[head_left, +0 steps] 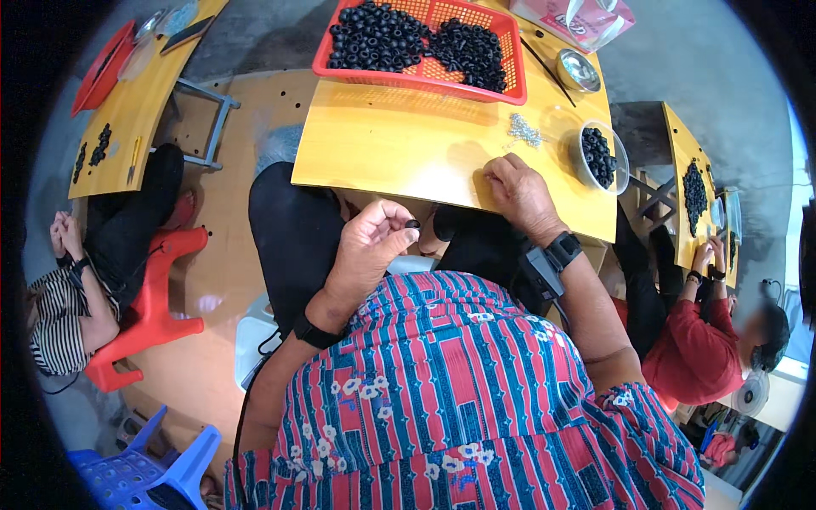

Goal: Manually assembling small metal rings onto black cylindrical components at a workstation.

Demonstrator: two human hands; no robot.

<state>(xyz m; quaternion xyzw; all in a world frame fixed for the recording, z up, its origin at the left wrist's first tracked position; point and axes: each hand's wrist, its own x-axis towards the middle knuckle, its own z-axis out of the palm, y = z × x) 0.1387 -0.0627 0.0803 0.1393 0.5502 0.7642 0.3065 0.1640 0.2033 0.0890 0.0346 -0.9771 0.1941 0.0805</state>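
Observation:
In front of the table edge, my left hand (371, 245) pinches a small black ring-shaped piece (413, 224) between thumb and fingertips. My right hand (522, 197) rests at the near edge of the yellow table (382, 127), its fingers curled together; whatever they may hold is hidden. Just beyond that hand lies a small pile of clear, shiny bits (524, 130). To its right stands a clear round tub (625, 166) with black ring pieces (599, 158) inside. A red plastic basket (408, 82) at the far side holds two heaps of similar black pieces (378, 38).
A metal bowl (579, 70), a thin dark stick (548, 70) and a pink-and-white package (578, 19) occupy the far right of the table. Co-workers sit at side tables, one on a red stool (153, 297) at left. A blue chair (144, 467) stands at lower left.

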